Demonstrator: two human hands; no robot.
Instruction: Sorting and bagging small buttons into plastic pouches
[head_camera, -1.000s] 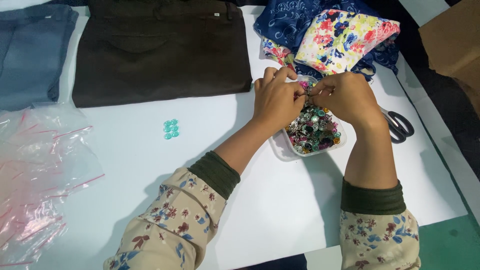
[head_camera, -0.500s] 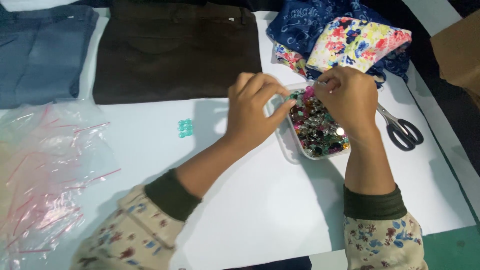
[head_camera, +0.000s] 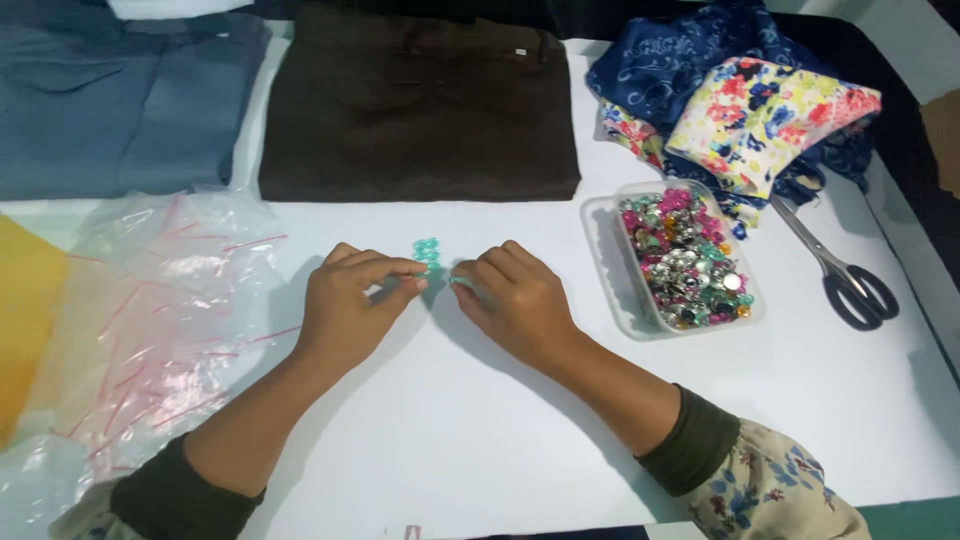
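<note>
Our left hand (head_camera: 352, 305) and right hand (head_camera: 512, 300) rest side by side on the white table (head_camera: 480, 440), fingertips pinched toward each other just below a small cluster of teal gems (head_camera: 427, 250). Each hand seems to nip a teal gem, though the pinch is too small to confirm. We judge the step as laying out teal gems, picked from the clear plastic tray (head_camera: 602, 262) of mixed gems, right of the right hand. Next move calls for fine fingertip placement beside the cluster. Scissors (head_camera: 845, 275) lie further right; brown folded garment (head_camera: 420, 110) sits above; zip bags (head_camera: 170, 300) left.
</note>
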